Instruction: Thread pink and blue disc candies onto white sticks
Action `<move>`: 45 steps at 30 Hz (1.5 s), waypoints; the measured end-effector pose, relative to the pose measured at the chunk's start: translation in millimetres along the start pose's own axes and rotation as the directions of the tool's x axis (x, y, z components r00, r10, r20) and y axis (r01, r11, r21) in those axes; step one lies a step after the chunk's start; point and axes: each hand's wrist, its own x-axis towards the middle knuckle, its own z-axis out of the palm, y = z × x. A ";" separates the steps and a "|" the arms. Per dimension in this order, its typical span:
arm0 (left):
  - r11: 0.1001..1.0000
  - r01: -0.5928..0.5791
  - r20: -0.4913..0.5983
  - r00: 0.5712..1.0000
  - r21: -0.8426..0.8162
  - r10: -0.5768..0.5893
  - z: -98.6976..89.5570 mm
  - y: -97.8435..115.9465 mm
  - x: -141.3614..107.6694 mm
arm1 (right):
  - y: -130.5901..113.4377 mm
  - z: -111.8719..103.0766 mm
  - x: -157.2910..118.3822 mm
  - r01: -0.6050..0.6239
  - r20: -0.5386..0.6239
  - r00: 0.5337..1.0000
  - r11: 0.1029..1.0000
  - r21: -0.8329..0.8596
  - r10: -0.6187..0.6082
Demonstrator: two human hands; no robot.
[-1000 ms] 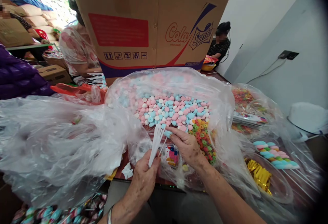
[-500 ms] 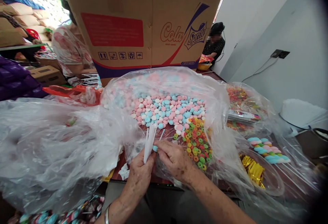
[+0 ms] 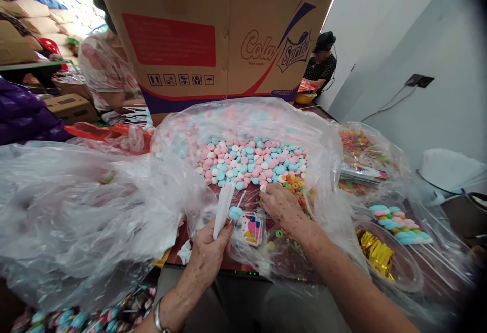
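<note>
My left hand (image 3: 210, 244) is closed around a bundle of white sticks (image 3: 224, 203). Beside the bundle, a separate stick with a light-blue marshmallow candy (image 3: 235, 213) threaded on it rises from the same fingers. My right hand (image 3: 283, 207) reaches over the gummy rings (image 3: 298, 186), fingertips pressed together at a pale pink marshmallow candy (image 3: 263, 189); the thumb is hidden. Behind both hands spreads a heap of pink, blue and white marshmallow candies (image 3: 247, 163) inside a clear plastic bag (image 3: 323, 145). Printed cards (image 3: 251, 229) lie between my hands.
A large cardboard box (image 3: 190, 38) stands behind the heap. Crumpled clear plastic (image 3: 87, 221) covers the left side. At right are a tub (image 3: 413, 277) of gold ties (image 3: 376, 254) and finished candy skewers (image 3: 399, 224). Two people sit beyond the box.
My right hand has moved away from the left, forward and right to the edge of the gummy rings. The blue candy on its stick and the printed cards have come into view.
</note>
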 end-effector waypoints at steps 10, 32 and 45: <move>0.989 -0.050 0.114 0.993 0.141 0.034 -1.6 10.7 -3.7 | -11.1 9.1 -8.3 -0.091 -0.109 0.988 0.985 0.146 0.107; 0.973 -0.079 0.175 0.984 0.217 0.041 1.7 22.0 -4.1 | -33.6 6.9 -17.7 0.081 -0.254 0.892 0.421 0.903 0.374; 0.961 -0.097 0.195 0.980 0.257 0.047 -0.6 22.2 -3.9 | -31.9 7.7 -16.2 -0.054 0.041 0.899 0.017 0.998 0.437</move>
